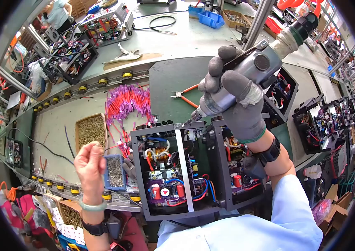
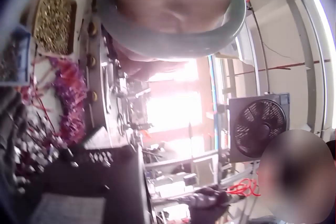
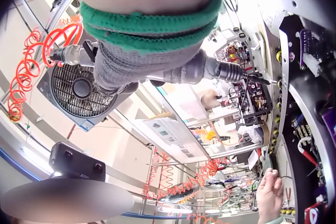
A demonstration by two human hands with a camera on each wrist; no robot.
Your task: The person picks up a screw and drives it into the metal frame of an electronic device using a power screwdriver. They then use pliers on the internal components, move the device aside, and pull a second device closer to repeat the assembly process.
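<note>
My gloved right hand [image 1: 242, 104] grips a grey air screwdriver [image 1: 261, 62], its body slanting down to the left. The bit ends right at the upper rim of an open black metal case [image 1: 139, 180]. A pale metal strip [image 1: 184, 171] runs across the case, over circuit boards, coils and wires. In the right wrist view the screwdriver [image 3: 194, 70] points at the case's edge. My bare left hand [image 1: 90, 165] is raised left of the case, near a blue bin of small metal parts [image 1: 114, 171]. Its fingers are curled with the thumb against them; nothing shows between them.
A second black case [image 1: 215, 167] stands against the first one's right side. Orange-handled cutters [image 1: 185, 96] lie behind. A brown box of brass-coloured screws [image 1: 90, 131] and a bundle of red-purple wires [image 1: 128, 102] are at left. More cases [image 1: 311, 125] line the right side.
</note>
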